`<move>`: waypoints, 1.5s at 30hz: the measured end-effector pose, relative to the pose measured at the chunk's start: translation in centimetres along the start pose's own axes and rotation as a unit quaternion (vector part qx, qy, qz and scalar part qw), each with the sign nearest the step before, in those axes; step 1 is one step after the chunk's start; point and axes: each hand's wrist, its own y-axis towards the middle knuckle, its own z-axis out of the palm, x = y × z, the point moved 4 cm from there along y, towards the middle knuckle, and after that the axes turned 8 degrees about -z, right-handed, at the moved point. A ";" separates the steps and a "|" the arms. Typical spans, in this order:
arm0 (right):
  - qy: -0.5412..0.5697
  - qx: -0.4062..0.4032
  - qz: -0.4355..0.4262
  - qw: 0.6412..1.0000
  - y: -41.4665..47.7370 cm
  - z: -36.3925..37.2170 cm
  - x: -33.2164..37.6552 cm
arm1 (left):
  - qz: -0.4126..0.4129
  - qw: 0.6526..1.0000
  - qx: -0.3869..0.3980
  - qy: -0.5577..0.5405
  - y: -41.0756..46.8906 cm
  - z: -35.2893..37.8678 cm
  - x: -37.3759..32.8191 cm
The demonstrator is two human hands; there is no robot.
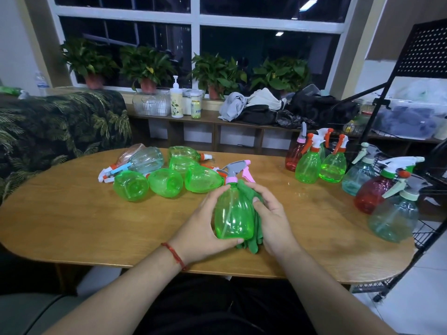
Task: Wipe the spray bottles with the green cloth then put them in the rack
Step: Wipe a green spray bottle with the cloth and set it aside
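We're holding a clear green plastic spray bottle (233,213) upright at the near middle of the oval wooden table (72,226), with our left hand (203,228) curling its fingers round one side. Our right hand (273,221) is gripping the crumpled green cloth (257,228) against the other side. The black wire rack (377,112) is standing at the table's right end.

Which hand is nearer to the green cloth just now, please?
Right. The right hand holds the green cloth against the green spray bottle; the left hand grips the bottle's opposite side.

L hand (203,223), R hand (274,221) cupped, fingers (258,189) curled.
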 end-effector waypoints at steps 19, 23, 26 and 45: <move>-0.078 0.040 -0.072 0.994 -0.4 0.5 0.3 | -0.040 0.995 -0.066 -0.067 0.3 -0.9 0.6; -0.029 0.037 -0.017 0.999 -0.2 0.6 0.0 | -0.011 0.997 -0.004 -0.079 -0.1 -0.4 0.0; -0.034 0.021 -0.031 0.999 -0.3 0.4 0.2 | -0.020 0.997 0.017 -0.079 -0.1 -0.2 0.2; -0.106 0.056 -0.097 0.988 -0.8 0.5 0.6 | -0.036 0.991 -0.111 -0.059 0.6 -0.9 1.0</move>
